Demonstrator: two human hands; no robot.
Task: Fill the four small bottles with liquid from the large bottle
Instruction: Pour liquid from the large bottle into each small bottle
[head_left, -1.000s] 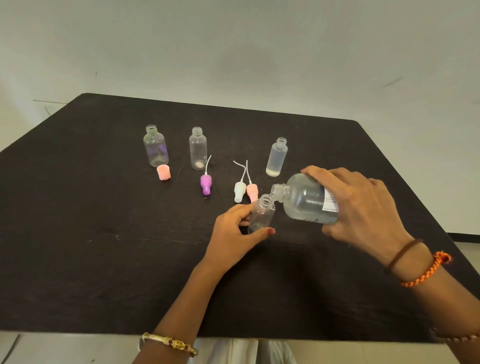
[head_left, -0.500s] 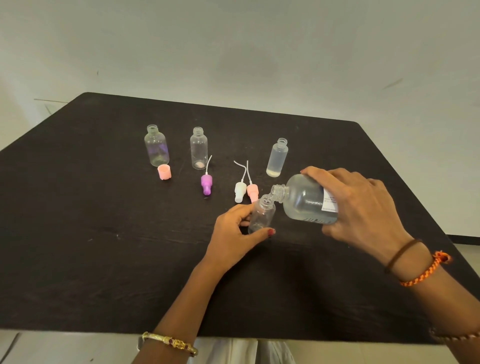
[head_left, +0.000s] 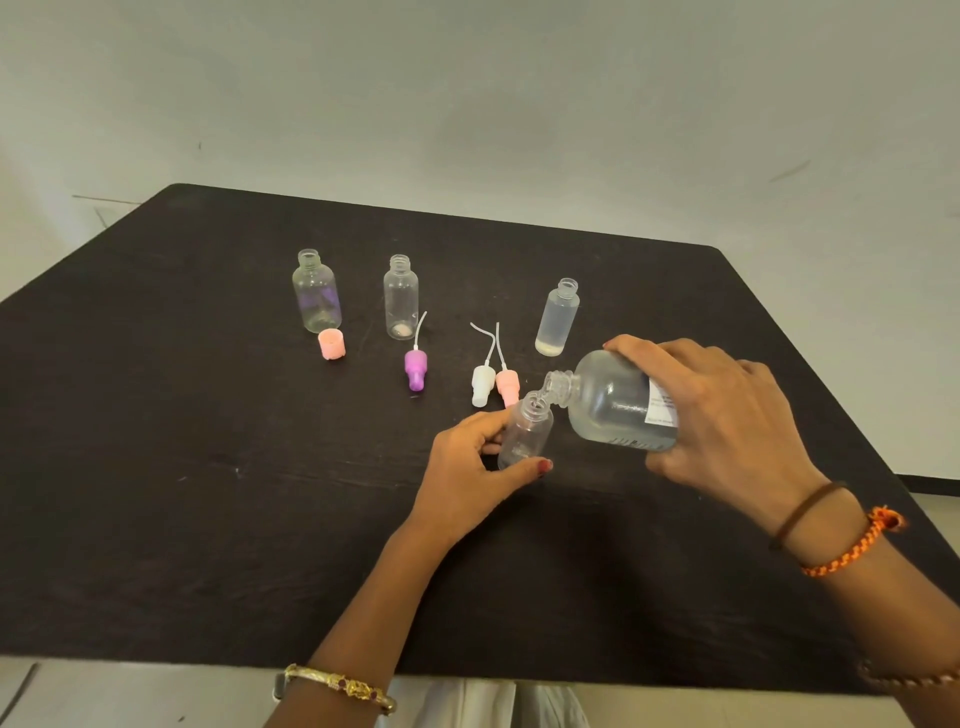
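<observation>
My right hand (head_left: 722, 415) grips the large clear bottle (head_left: 613, 400), tipped on its side with its open neck over the mouth of a small bottle (head_left: 525, 435). My left hand (head_left: 478, 467) holds that small bottle between thumb and fingers, leaning slightly, its base on the black table (head_left: 208, 493). Further back stand three more small open bottles: a round one (head_left: 316, 293) at the left, a slim one (head_left: 400, 299) beside it, and a cloudy one (head_left: 558, 319) at the right that holds liquid.
Loose caps lie between the bottles: a peach cap (head_left: 332, 344), a purple spray top (head_left: 415, 366), a white spray top (head_left: 482, 383) and a pink spray top (head_left: 507, 385), the last two just behind the held bottle. A pale wall rises behind the table.
The large bottle's neck has dipped a little lower toward the small bottle's mouth. Both hands have stayed nearly where they were.
</observation>
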